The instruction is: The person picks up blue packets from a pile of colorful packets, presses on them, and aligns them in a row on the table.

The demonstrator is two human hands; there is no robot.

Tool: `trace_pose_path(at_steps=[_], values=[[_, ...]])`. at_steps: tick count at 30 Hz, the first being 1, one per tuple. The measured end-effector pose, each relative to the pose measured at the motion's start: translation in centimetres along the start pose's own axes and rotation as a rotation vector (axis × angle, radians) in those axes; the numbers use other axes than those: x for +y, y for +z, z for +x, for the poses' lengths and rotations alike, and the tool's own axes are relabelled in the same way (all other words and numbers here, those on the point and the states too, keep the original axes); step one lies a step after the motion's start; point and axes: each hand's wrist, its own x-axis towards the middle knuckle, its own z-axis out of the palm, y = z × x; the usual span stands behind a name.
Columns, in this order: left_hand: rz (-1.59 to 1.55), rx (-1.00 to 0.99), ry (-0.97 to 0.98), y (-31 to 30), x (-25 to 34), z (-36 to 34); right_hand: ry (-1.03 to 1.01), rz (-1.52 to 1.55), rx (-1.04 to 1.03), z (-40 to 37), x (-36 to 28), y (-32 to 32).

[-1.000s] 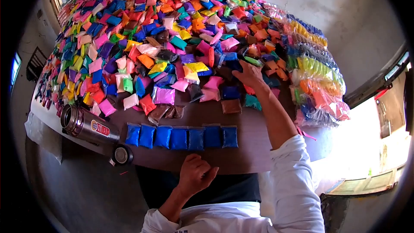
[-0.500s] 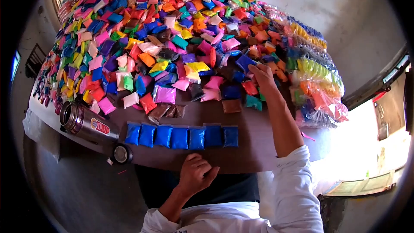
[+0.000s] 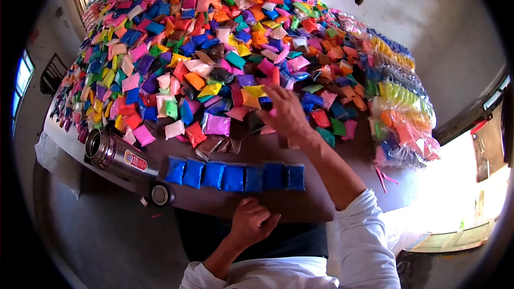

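Observation:
My right hand (image 3: 285, 111) reaches over the near edge of a big heap of small coloured packets (image 3: 214, 48), fingers spread among pink, yellow and dark ones. It covers part of the packets beneath it. My left hand (image 3: 252, 221) rests at the table's front edge with its fingers curled in; nothing shows in them. Between the left hand and the heap lies a row of several blue packets (image 3: 233, 177), side by side on the brown table (image 3: 321, 198). A brown packet (image 3: 227, 146) lies just behind that row.
An open steel flask (image 3: 120, 152) lies tilted at the left, with its round lid (image 3: 160, 194) at the table edge. Stacked clear bags of coloured packets (image 3: 401, 96) stand along the right side. Pink strips (image 3: 383, 179) lie near the right edge.
My right hand has moved left across the front of the heap, away from the blue packet it was touching, and its fingers have spread. The whole view has shifted slightly.

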Motion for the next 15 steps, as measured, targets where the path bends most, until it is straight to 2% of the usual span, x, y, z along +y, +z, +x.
trace_pose_path(at_steps=[3, 7, 8, 11, 12, 15], values=[[0.028, 0.047, 0.008, 0.3, -0.2, -0.6, -0.034, -0.076, -0.028, 0.4, -1.9, 2.7], [0.024, 0.001, -0.016, 0.2, -0.3, -0.7, -0.075, -0.038, -0.134, 0.7, -0.5, 3.8], [0.018, 0.009, -0.021, 0.2, -0.3, -0.7, -0.090, -0.046, -0.052, 0.6, -0.1, 3.8], [0.019, -0.009, -0.021, 0.0, -0.3, -0.7, -0.130, -0.135, -0.028, 0.1, 2.4, 2.8], [0.016, -0.007, -0.021, 0.0, -0.3, -0.7, -0.156, -0.159, 0.058, 0.1, 2.7, 2.2], [0.005, 0.013, -0.011, 0.0, -0.2, -0.6, -0.083, -0.181, 0.008, 0.0, 5.4, 0.9]])
